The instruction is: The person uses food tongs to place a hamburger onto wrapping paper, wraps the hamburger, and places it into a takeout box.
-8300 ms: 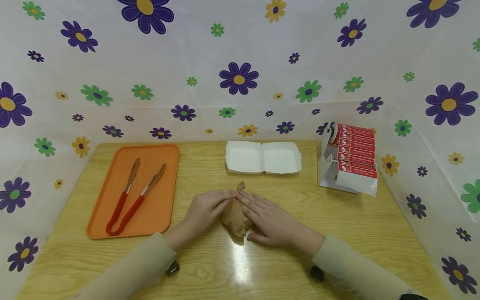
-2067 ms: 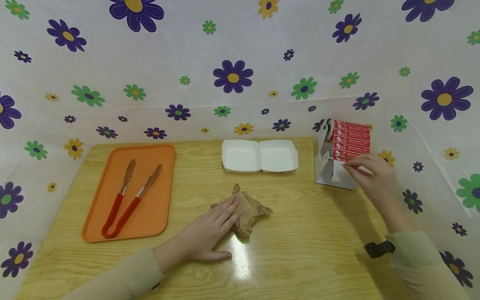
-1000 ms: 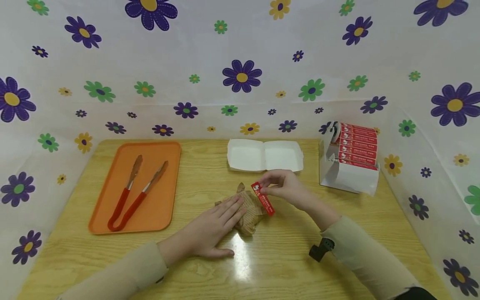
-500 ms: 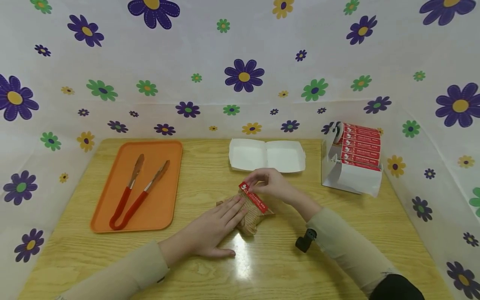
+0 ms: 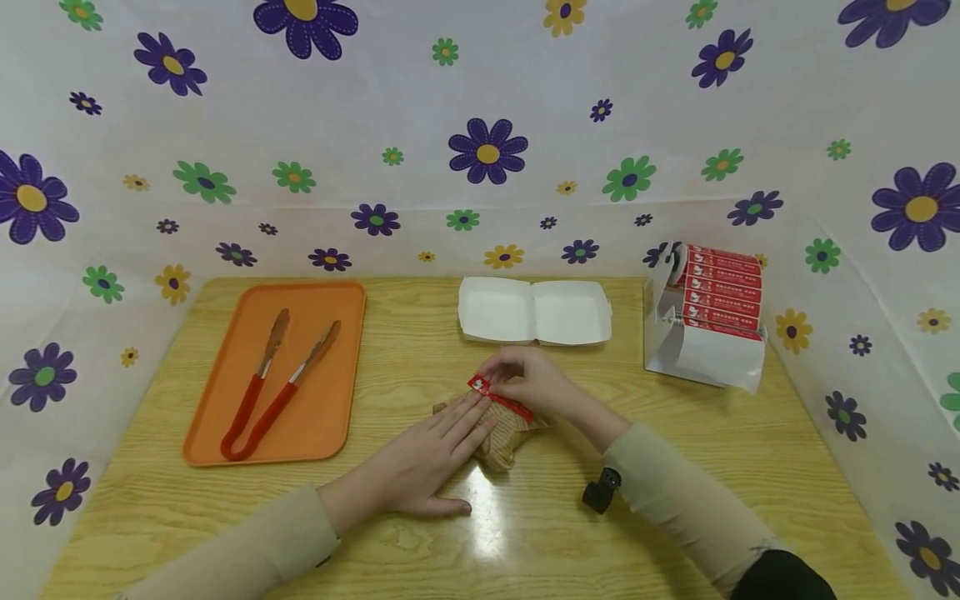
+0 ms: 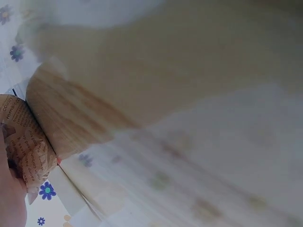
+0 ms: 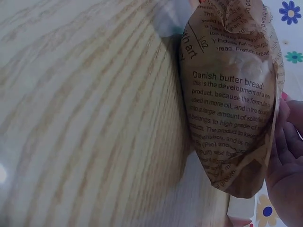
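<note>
A parcel (image 5: pixel 501 446) wrapped in brown printed paper lies mid-table, its lettering legible on the wrapped parcel (image 7: pixel 227 104) in the right wrist view. My left hand (image 5: pixel 427 462) rests on its left side, fingers straight and thumb spread on the table. With curled fingers my right hand (image 5: pixel 534 385) pinches a red sticker (image 5: pixel 513 406) near its far left end. The strip lies slantwise along the top of the parcel, beside the left fingertips, partly hidden by the right hand. In the left wrist view, the brown paper (image 6: pixel 28 137) shows beside a hand (image 6: pixel 10 203).
A white clamshell box (image 5: pixel 573 312) lies open behind the parcel. At the right stands a dispenser (image 5: pixel 660 350) with a roll of red stickers (image 5: pixel 723 287). An orange tray (image 5: pixel 315 433) with red-handled tongs (image 5: pixel 258 417) lies at the left. A flowered cloth (image 5: pixel 405 100) surrounds the table.
Both hands were on the parcel earlier. My right hand then went to the dispenser, came back with a red sticker and lowered it onto the parcel. The left hand flattened on the paper.
</note>
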The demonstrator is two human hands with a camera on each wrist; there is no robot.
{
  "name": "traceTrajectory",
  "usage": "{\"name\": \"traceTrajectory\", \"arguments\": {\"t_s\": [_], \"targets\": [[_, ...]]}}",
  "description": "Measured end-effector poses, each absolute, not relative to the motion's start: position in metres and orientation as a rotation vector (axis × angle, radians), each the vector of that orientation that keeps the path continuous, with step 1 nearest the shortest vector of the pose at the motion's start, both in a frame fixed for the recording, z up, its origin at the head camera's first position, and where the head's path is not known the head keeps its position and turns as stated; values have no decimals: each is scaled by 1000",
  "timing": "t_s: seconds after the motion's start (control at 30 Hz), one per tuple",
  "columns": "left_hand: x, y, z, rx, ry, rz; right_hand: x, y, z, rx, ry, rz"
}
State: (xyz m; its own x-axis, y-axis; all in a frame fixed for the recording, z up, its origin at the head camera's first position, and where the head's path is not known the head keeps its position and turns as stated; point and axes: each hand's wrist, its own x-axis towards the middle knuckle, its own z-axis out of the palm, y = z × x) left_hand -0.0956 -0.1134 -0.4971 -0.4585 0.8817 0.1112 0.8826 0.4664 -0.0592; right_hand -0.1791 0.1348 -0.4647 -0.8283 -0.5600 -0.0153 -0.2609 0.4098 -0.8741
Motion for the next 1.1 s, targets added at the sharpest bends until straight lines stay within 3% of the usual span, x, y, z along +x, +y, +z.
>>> {"name": "traceTrajectory", "arguments": {"t_s": [0.4,0.73,0.97,1.1], "targets": [[-95,-113,-499,-1535,-2591,-5,-174,133,-470,-756,2414,-1415],[-96,-114,-498,-1537,-2582,4,-168,133,-471,-991,2784,-1134],[-95,-113,-497,-1526,-2554,40,-166,135,-475,-1477,2845,-1005],[-94,-113,-498,-1525,-2549,60,-166,137,-477,-1555,2808,-843]]}}
